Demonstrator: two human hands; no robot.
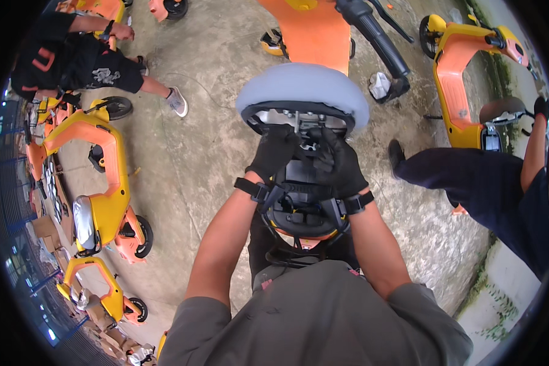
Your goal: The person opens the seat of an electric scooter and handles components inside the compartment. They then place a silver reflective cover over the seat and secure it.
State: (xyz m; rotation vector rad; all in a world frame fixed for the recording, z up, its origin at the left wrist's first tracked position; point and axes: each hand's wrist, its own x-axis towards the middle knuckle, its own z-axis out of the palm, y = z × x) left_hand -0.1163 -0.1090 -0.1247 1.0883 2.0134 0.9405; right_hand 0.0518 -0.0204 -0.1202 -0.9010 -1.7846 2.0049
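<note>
A scooter stands directly before me, its grey padded seat [305, 85] tipped up so that the metal-fitted underside faces my hands. My left hand [274, 151], in a black glove, is closed with its fingertips at the lower edge of that underside. What the fingers grip there is hidden. My right hand [343, 163], gloved alike, sits just beside it with curled fingers near the metal bracket [304, 122]; whatever it pinches cannot be made out. Below both hands lies the dark open seat compartment [305, 174], partly covered by the gloves and wrist straps.
Beyond the seat rises the orange front panel [316, 36], with a black handlebar grip [378, 43] at its right. Yellow-orange scooters [113, 177] stand at left, another [457, 79] at right. One person [85, 61] is at far left; another's dark trouser leg [463, 174] reaches in from the right.
</note>
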